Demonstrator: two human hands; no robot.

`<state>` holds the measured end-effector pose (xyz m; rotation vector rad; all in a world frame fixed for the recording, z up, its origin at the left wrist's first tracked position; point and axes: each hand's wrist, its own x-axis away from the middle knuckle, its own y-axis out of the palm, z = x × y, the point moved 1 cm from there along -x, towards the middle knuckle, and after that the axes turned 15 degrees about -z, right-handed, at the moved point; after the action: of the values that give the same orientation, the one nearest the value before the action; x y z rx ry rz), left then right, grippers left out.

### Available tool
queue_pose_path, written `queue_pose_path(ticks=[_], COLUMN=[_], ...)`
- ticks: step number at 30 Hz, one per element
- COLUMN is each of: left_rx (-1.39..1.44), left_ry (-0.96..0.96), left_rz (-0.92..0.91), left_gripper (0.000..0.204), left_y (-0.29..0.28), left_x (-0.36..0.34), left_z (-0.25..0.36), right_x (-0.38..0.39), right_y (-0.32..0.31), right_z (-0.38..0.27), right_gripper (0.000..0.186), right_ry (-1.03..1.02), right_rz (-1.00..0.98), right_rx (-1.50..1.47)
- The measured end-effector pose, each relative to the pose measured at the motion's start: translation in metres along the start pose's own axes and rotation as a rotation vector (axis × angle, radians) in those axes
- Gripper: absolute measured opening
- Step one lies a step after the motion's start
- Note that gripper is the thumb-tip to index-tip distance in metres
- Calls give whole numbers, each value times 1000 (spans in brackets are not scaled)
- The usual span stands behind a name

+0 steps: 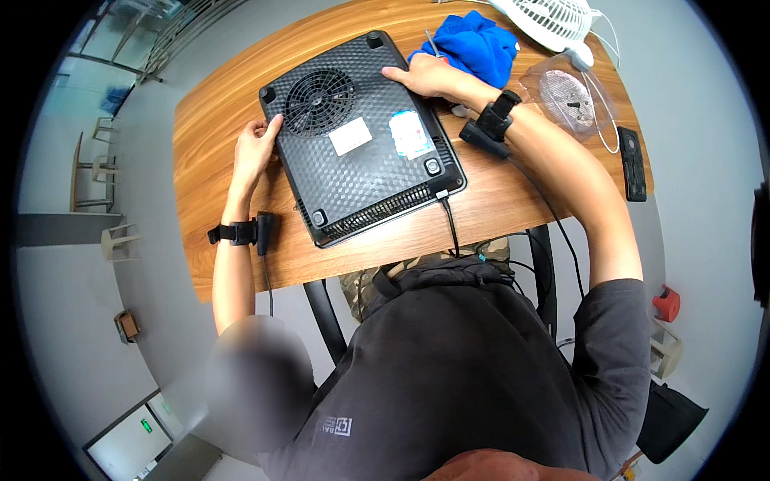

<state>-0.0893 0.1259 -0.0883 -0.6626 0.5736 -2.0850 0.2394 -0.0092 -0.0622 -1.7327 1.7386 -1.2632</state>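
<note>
An induction cooker point(313, 172) lies upside down on the wooden table point(204, 144). Its black textured underside faces up, with a round fan grille point(319, 103), two labels and rubber feet at the corners. My left hand point(257, 148) grips the left edge, thumb on top, the other fingers partly hidden at the side. At the far right edge, my right hand point(433, 78) has its thumb over the underside while its fingers go down past the side. A power cord point(451, 224) leaves the near edge. Just beyond my right hand, a screwdriver point(434, 44) lies against a blue cloth point(477, 48).
A white fan point(553, 18) stands at the far right with its cable trailing. Nearer lies a clear plastic dish point(597, 92) with small dark pieces in it. A long black strip-shaped object point(632, 164) rests by the table's right edge. Wires run from both wrist straps.
</note>
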Motion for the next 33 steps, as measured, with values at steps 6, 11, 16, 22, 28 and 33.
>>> queue_pose_path(ticks=[6,11,16,22,28,33], left_rx=[-82,-160,-162,-256,-191,-217], left_ry=[5,67,62,52,75,80], left_rz=[-38,13,62,94,101,132], left_gripper=[68,69,68,67,60,63], left_y=[-1,0,2,-3,-1,-1], left_x=[3,3,3,-7,0,0], left_z=[11,11,9,-5,7,6], right_x=[-1,9,3,-7,-1,3], right_y=[8,-3,1,10,10,7], right_z=[2,-4,-2,8,6,4], right_gripper=[78,78,76,80,78,77], right_ry=[-23,-16,-23,-101,-141,-164], right_rz=[55,11,29,119,131,137], right_rx=[44,50,21,-47,-89,-49])
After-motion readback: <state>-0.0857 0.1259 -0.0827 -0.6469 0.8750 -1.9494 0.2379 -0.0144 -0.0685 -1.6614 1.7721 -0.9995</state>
